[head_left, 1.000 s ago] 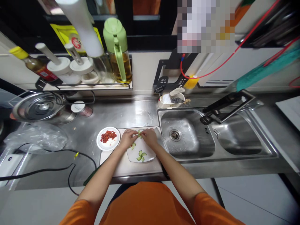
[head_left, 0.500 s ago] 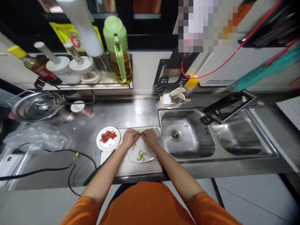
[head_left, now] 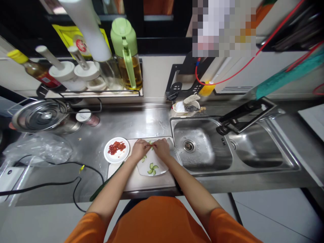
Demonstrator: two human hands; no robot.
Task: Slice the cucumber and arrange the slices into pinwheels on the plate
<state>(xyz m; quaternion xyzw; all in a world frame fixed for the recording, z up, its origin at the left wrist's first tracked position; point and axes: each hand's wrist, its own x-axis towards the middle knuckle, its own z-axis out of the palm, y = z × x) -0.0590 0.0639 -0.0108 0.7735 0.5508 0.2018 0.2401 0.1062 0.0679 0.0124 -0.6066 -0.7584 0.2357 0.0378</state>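
Note:
A white plate point(head_left: 159, 169) rests on a pale cutting board point(head_left: 141, 182) at the counter's front edge. On the plate, green cucumber slices point(head_left: 152, 168) form a small fan near the front. My left hand point(head_left: 139, 149) and my right hand point(head_left: 160, 148) meet over the plate's far side, fingertips pinched together on more cucumber slices point(head_left: 151, 144). A few other slices lie by my left hand. Both forearms reach in from orange sleeves.
A small white dish of red chopped bits point(head_left: 116, 149) sits left of the board. The sink point(head_left: 202, 148) lies to the right, with a black faucet point(head_left: 243, 116). A pot lid point(head_left: 40, 115), plastic bag point(head_left: 40, 148), black cables point(head_left: 63, 179) and bottle rack point(head_left: 96, 81) fill the left.
Both hands have stayed over the far side of the plate, with only slight finger movement on the slices. A dark green strip now shows by my left forearm.

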